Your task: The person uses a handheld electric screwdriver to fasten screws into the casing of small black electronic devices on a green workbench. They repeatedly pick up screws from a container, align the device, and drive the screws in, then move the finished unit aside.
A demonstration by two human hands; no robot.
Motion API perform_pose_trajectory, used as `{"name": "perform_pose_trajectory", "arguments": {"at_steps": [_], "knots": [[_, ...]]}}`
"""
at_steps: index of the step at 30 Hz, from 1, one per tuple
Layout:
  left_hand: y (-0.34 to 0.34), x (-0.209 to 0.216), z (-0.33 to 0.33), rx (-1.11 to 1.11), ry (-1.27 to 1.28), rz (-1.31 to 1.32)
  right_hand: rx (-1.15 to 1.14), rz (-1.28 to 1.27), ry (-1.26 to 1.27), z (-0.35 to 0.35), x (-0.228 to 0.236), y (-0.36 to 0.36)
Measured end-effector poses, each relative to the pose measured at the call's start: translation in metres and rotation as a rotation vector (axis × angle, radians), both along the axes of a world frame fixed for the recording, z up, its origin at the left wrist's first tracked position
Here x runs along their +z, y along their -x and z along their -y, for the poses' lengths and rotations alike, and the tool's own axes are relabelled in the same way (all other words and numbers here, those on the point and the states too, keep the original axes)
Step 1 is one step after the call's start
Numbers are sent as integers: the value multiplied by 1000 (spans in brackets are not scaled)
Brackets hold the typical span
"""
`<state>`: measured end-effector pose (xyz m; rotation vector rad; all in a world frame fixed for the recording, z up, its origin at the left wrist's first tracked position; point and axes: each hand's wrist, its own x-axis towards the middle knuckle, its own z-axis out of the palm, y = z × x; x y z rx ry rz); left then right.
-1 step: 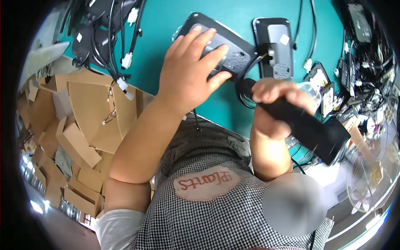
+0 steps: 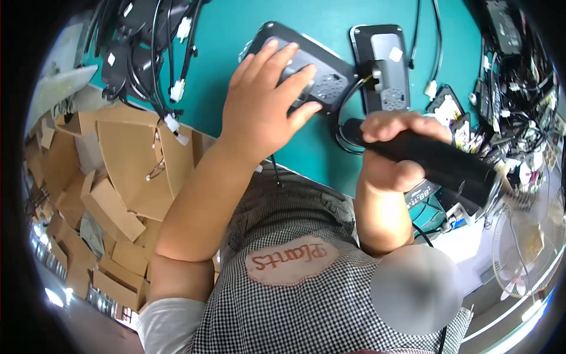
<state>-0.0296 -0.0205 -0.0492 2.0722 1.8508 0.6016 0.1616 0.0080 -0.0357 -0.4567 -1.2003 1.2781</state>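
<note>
Through the head camera, my only view, I have the left hand (image 2: 259, 106) laid over a black-rimmed panel (image 2: 333, 88) that sits at a slant on the green bench (image 2: 327, 162). Its fingers are spread across the grey face, thumb held apart toward the near edge, pinching nothing. The right hand (image 2: 395, 150) wraps a long black tool (image 2: 445, 162), fingers curled over the top and thumb closed from the near side. The tool's narrow end points toward the panel without touching it that I can see; its far end is too blurred for me to make out.

I judge the panel to be stiff and fairly light, its smooth rim likely to slide on the bench unless pressed flat. I would hold it by the outer edges, off the perforated patch, and spare the black cable (image 2: 342, 144) looped beside it. The tool looks rigid and somewhat heavy, so I would want a full palm grip around its middle. Just right of the panel lies a second panel (image 2: 402, 74), narrower as I see it, untouched by either hand
</note>
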Motion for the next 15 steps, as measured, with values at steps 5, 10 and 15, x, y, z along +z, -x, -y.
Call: {"name": "perform_pose_trajectory", "arguments": {"at_steps": [5,10,15], "knots": [[-13,9,-3,-3,-9,-69,-258,42,-87,-9,65,-57],[-72,34,-15,-218,-99,56,-336,16,-84,-11,106,-134],[-180,35,-18,-556,-93,321,-397,9,-102,-2,121,-176]]}}
